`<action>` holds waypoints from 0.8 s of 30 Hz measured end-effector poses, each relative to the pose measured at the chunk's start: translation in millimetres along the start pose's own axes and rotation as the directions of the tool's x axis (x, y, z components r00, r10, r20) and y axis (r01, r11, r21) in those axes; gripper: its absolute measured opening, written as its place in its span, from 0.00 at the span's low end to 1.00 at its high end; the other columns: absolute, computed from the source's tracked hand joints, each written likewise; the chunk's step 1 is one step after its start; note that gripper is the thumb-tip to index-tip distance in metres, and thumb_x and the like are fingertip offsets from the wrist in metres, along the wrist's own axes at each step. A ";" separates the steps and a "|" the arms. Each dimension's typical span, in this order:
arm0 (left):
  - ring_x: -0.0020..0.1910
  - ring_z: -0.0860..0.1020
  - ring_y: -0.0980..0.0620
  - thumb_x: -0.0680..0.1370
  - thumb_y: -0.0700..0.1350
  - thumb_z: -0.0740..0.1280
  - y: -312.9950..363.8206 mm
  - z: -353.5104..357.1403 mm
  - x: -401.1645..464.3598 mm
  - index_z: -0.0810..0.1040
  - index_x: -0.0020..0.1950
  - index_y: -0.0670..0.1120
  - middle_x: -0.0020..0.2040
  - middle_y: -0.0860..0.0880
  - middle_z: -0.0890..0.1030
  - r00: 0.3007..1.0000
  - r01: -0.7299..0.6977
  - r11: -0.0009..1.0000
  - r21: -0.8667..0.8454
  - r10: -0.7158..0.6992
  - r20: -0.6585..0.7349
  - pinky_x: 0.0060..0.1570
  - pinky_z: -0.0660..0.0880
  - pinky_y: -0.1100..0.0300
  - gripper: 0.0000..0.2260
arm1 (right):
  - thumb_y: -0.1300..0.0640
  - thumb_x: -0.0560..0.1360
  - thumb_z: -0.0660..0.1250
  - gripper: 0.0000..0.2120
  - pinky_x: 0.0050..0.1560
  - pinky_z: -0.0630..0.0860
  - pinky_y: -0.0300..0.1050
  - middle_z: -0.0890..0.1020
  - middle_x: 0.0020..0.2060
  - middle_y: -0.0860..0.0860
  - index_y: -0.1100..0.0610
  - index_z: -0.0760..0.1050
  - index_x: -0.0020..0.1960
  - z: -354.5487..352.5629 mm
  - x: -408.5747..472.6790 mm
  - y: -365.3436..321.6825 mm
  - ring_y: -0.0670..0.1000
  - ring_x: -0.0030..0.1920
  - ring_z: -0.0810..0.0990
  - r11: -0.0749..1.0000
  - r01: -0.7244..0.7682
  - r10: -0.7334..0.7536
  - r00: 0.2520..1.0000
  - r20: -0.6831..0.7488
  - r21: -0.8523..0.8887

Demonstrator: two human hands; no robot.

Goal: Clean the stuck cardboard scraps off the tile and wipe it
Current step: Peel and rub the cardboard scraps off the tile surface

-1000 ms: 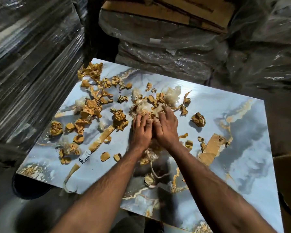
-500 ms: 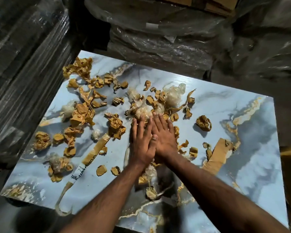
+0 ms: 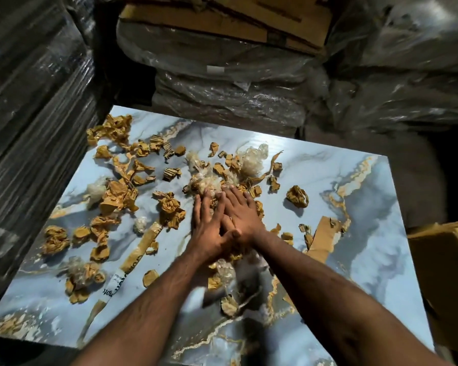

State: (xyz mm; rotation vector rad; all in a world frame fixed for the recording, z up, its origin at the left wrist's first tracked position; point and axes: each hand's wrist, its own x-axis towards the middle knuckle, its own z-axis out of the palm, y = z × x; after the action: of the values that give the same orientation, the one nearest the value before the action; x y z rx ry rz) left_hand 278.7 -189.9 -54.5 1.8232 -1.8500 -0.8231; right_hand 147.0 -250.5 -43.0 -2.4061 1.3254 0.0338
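As before, hands (image 3: 224, 217) flat on tile (image 3: 354, 260).

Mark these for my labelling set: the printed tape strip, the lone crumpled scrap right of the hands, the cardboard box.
printed tape strip (image 3: 117, 282), head view, white printed end
crumpled scrap (image 3: 297, 196), head view, centre
cardboard box (image 3: 444, 249), head view, top face

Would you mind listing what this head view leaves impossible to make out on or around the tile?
- Whatever lies under the left hand and right hand: both flat hands cover it.
- The tile's near edge: arms and the frame's bottom cut it off.
- Print on the tape strip: too small and partly curled.
- Scraps just below the wrists: motion blur.
- The cardboard box at right: cropped by the frame edge.
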 end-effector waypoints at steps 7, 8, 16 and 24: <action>0.73 0.24 0.45 0.58 0.85 0.46 -1.3 -17.4 -1.5 0.28 0.72 0.65 0.73 0.52 0.21 0.981 -0.003 0.999 0.051 -0.007 0.195 0.70 0.41 0.35 0.51 | 0.35 0.72 0.51 0.40 0.77 0.49 0.59 0.62 0.77 0.53 0.54 0.60 0.78 -13.6 -13.7 -6.8 0.52 0.78 0.56 0.939 -0.021 0.058 0.994 -0.097 0.343; 0.73 0.24 0.45 0.63 0.82 0.52 -1.0 -17.7 -2.2 0.29 0.73 0.66 0.73 0.52 0.22 0.979 -0.006 0.998 0.062 -0.007 0.203 0.70 0.43 0.32 0.49 | 0.36 0.72 0.52 0.39 0.77 0.51 0.59 0.63 0.77 0.53 0.55 0.61 0.78 -17.0 -15.8 -6.5 0.53 0.78 0.57 0.928 -0.018 0.057 0.994 -0.093 0.372; 0.76 0.28 0.46 0.78 0.64 0.56 8.1 -21.5 -3.5 0.33 0.72 0.69 0.78 0.48 0.30 0.989 0.051 0.978 0.202 -0.078 0.125 0.75 0.45 0.34 0.34 | 0.54 0.75 0.54 0.29 0.74 0.54 0.43 0.65 0.76 0.55 0.58 0.65 0.76 -48.6 -42.1 -10.0 0.51 0.75 0.61 0.880 -0.002 0.099 0.979 -0.179 0.476; 0.76 0.30 0.45 0.78 0.67 0.55 24.1 -34.0 -15.9 0.39 0.75 0.67 0.79 0.46 0.32 0.994 0.034 0.964 0.265 -0.061 0.094 0.75 0.41 0.38 0.32 | 0.69 0.65 0.63 0.25 0.66 0.69 0.54 0.77 0.62 0.55 0.60 0.76 0.61 -63.4 -56.7 -12.2 0.52 0.63 0.71 0.898 0.066 0.070 0.955 -0.288 0.435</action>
State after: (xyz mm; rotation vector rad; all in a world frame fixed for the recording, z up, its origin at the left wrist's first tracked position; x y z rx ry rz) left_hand 284.1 -179.1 -11.5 2.0258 -2.0719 -0.7259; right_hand 115.3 -220.9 31.2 -2.0689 1.2890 -0.5906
